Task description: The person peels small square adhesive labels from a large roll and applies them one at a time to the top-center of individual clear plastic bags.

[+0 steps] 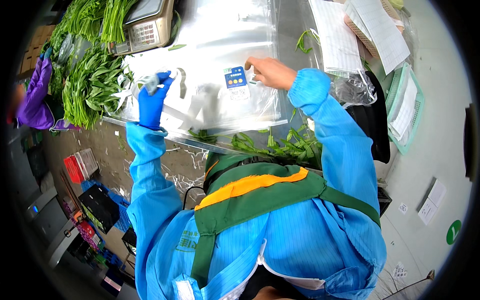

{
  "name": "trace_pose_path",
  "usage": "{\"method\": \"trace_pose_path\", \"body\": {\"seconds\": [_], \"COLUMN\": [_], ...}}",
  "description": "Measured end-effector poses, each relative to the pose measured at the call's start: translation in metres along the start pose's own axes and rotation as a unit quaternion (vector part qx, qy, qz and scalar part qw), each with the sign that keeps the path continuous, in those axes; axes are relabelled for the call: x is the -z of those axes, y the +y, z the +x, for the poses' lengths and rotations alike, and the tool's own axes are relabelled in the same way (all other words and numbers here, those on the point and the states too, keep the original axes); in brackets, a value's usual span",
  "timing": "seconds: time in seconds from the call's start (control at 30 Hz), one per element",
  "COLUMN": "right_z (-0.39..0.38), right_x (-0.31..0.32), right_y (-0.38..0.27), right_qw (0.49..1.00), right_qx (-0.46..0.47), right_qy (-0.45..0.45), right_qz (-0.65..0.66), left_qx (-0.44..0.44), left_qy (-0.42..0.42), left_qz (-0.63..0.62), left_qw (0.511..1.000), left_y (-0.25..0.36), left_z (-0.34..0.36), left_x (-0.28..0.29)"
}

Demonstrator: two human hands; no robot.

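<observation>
A clear plastic bag (pixel 210 65) lies flat on the steel table (pixel 287 30) in front of me, a small blue-and-white label (pixel 236 82) stuck on its face; I can't tell whether anything is inside it. My left hand (pixel 152 97), in a blue glove, is up at the bag's left edge with its fingers pinched shut on a crumpled bit of clear film (pixel 145 82). My right hand (pixel 270 72) is bare, lying on the bag just right of the label, fingers curled and pressing the plastic down, clamped on nothing. Both blue sleeves reach forward, hands well apart. Leafy greens (pixel 90 85) are heaped to the left beside a weighing scale (pixel 142 27); more stems (pixel 280 142) lie at the table's near edge. Paper sheets (pixel 340 35) sit far right.
</observation>
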State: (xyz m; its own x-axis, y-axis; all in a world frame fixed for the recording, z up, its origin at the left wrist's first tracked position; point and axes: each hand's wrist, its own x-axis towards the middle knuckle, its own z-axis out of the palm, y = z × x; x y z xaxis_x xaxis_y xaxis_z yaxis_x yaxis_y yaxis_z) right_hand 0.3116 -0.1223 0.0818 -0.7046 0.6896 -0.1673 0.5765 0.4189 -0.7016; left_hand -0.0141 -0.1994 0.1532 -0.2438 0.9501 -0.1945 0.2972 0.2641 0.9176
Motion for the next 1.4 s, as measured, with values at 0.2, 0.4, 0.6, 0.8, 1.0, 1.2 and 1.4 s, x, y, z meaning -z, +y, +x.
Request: {"method": "trace_pose_path", "body": {"seconds": [0.2, 0.4, 0.6, 0.8, 1.0, 1.2, 1.4], "right_z": [0.040, 0.036, -0.020, -0.020, 0.099, 0.072, 0.006], "right_x": [-0.021, -0.021, 0.023, -0.046, -0.016, -0.007, -0.055], "right_y": [0.014, 0.022, -0.061, -0.061, 0.017, -0.055, -0.108], "right_qw": [0.980, 0.982, 0.982, 0.986, 0.959, 0.952, 0.908], "right_qx": [0.060, 0.050, 0.037, 0.158, 0.066, 0.020, 0.042], "right_qy": [-0.049, 0.065, 0.090, -0.037, 0.274, 0.040, 0.058], "right_qz": [-0.184, -0.172, 0.163, 0.049, -0.021, 0.301, 0.413], "left_qx": [-0.041, 0.076, 0.037, 0.046, 0.053, 0.193, 0.234], "left_qy": [-0.240, -0.219, -0.243, -0.125, 0.038, -0.106, -0.117], "left_qz": [0.235, -0.094, 0.022, -0.020, -0.143, -0.438, -0.405], "left_qw": [0.941, 0.968, 0.969, 0.991, 0.988, 0.872, 0.876], "left_y": [-0.066, -0.167, -0.115, -0.021, 0.005, -0.021, -0.057], "left_z": [-0.034, -0.028, -0.006, 0.011, -0.002, -0.025, -0.037], "left_x": [-0.084, -0.109, -0.075, -0.046, -0.036, -0.055, -0.080]}}
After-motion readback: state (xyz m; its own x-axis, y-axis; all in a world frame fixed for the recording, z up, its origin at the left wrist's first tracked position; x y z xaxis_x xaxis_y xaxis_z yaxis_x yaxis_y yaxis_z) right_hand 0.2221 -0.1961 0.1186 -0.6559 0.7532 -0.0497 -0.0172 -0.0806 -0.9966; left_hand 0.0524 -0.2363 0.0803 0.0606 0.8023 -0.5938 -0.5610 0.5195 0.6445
